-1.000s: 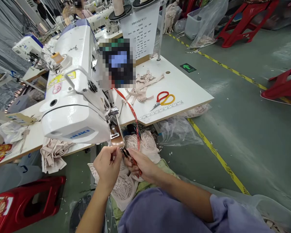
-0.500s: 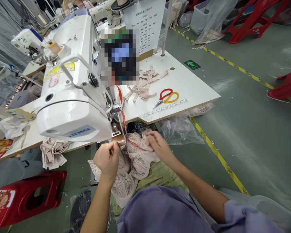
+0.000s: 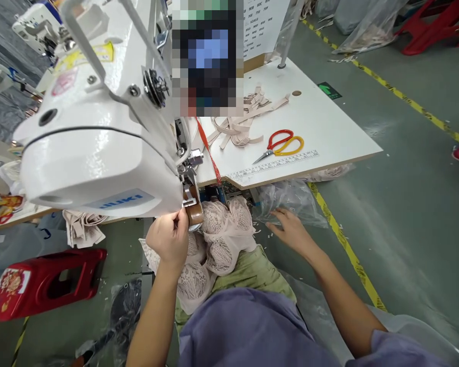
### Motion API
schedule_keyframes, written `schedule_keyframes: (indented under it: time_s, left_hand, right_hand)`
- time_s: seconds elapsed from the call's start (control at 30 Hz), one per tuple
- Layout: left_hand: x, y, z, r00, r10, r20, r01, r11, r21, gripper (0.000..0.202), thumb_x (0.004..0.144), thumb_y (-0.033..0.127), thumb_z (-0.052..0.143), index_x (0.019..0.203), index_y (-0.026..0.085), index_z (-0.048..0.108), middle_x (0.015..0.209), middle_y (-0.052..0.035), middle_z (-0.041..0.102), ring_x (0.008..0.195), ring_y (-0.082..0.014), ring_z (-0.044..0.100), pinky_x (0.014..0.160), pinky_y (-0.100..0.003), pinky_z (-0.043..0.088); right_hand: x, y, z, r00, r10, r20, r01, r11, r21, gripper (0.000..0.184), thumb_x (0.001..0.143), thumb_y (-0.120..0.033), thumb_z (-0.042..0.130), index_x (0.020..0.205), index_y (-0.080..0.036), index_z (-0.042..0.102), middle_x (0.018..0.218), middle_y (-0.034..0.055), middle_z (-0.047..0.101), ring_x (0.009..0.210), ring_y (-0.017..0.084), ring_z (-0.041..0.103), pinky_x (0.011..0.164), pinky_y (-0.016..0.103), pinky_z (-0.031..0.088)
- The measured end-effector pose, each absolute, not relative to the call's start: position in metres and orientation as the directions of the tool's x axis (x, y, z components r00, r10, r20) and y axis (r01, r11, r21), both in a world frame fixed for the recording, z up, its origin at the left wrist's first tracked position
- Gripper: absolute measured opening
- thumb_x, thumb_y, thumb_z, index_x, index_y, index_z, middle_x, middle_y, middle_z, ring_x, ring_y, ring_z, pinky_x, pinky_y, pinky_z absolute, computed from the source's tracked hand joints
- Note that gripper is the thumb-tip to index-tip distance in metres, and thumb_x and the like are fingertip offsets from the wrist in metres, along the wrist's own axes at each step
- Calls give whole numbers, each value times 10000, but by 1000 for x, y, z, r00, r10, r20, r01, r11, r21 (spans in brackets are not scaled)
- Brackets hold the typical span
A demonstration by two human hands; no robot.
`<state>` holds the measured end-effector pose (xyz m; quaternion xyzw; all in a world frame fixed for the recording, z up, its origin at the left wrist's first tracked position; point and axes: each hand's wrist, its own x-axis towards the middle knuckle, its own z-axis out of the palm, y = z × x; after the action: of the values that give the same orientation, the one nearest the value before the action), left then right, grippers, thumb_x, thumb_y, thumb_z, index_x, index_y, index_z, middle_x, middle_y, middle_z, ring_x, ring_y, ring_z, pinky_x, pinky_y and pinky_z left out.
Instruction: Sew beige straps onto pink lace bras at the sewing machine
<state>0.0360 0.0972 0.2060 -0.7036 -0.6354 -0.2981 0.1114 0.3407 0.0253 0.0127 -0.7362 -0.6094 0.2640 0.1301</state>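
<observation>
My left hand is closed in a pinch right beside the presser foot of a white sewing machine; what its fingertips hold is hidden. Beige lace bras lie below and to the right of it, over my lap and against the machine's brown bed end. My right hand is in the air to the right of the bras, apart from them, fingers stretched out and holding nothing. A red ribbon runs down past the needle area to the table's front edge.
On the white table lie scissors with red and yellow handles, a printed ruler strip and beige strap pieces. A plastic bag hangs below the edge. A red stool stands left; more fabric pieces hang there.
My right hand has let go of the bra and moved right, its fingers opening. The red ribbon no longer trails across the bra. My left hand stays by the foot; the view has shifted closer.
</observation>
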Motion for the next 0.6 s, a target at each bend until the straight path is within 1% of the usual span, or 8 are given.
schedule_keyframes:
  time_s: [0.07,0.13,0.27,0.37,0.47,0.6]
  left_hand:
    - [37,97,207,17,832,555,967,-154,201,399,942,367,528,588,202,607,509,4,526,535,-133,473,521,-283,257]
    - [37,98,207,13,833,553,971,-141,191,424,942,371,517,556,201,563,500,4,509,528,-132,460,516,-288,240]
    - [38,98,207,-3,839,544,975,-119,190,439,944,388,503,549,200,542,498,4,488,524,-131,447,518,-290,224]
    - [37,98,206,-6,845,535,979,-104,176,439,945,403,502,563,196,567,503,3,488,521,-128,440,517,-289,214]
    - [37,98,207,0,851,525,984,-93,149,427,947,423,503,607,196,627,513,-3,504,530,-132,452,518,-286,215]
    - [37,96,210,13,862,507,991,-79,109,410,955,447,495,695,205,700,540,-18,545,572,-152,494,525,-285,228]
  right_hand:
    - [337,28,17,108,953,-284,806,-251,-536,586,930,-552,374,1342,-170,542,1476,189,431,1314,395,454,996,517,470]
    - [334,30,19,93,945,-314,790,-262,-554,602,928,-564,363,1355,-173,531,1500,183,403,1307,402,458,990,522,475]
    - [331,32,21,74,953,-294,776,-240,-583,579,924,-548,379,1325,-167,551,1485,193,424,1322,405,442,952,499,504]
    - [330,32,21,72,956,-284,769,-234,-595,552,920,-545,395,1305,-187,563,1469,183,448,1325,399,443,934,489,515]
    - [329,31,19,70,953,-295,753,-244,-611,532,920,-531,412,1300,-193,569,1469,179,448,1331,395,438,918,481,523]
    - [324,34,28,50,955,-293,707,-241,-664,498,921,-515,443,1273,-195,588,1449,182,466,1244,377,523,817,438,553]
